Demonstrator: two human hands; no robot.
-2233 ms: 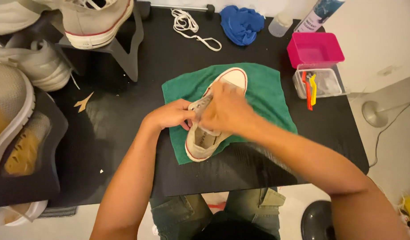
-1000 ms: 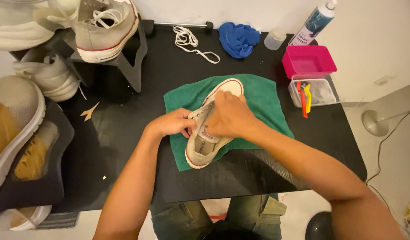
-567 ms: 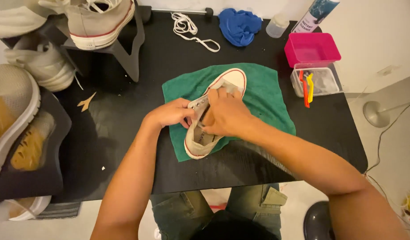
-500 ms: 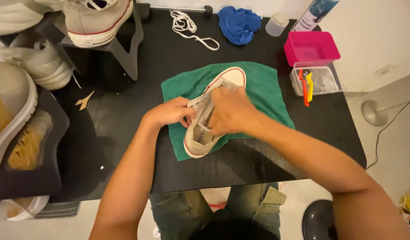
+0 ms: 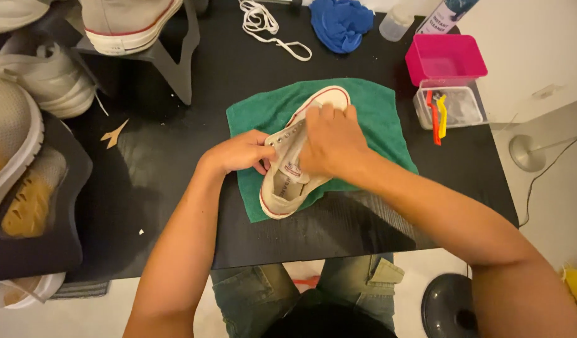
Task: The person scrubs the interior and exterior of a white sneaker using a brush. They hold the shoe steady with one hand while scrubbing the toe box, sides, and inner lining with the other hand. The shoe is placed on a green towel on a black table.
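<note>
Left hand (image 5: pixel 241 152) pinches the eyelet edge of the canvas sneaker (image 5: pixel 296 168), fingers curled narrow on the upper. Right hand (image 5: pixel 329 141) lies flat over the tongue and throat, fingers closed together toward the toe; what sits under the palm cannot be told. Compared with half a second back, both hands keep the same grip and the shoe has not shifted: work stays on the laceless upper.

Sneaker lies on a green towel (image 5: pixel 379 116), soft nap, rumpled edges, mid black tabletop (image 5: pixel 176 163), matte and speckled. White lace (image 5: pixel 266 25) loose at the far edge. Blue cloth (image 5: pixel 341 22) bunched. Pink plastic tub (image 5: pixel 445 57), clear box (image 5: pixel 457 107) holding brushes.
</note>
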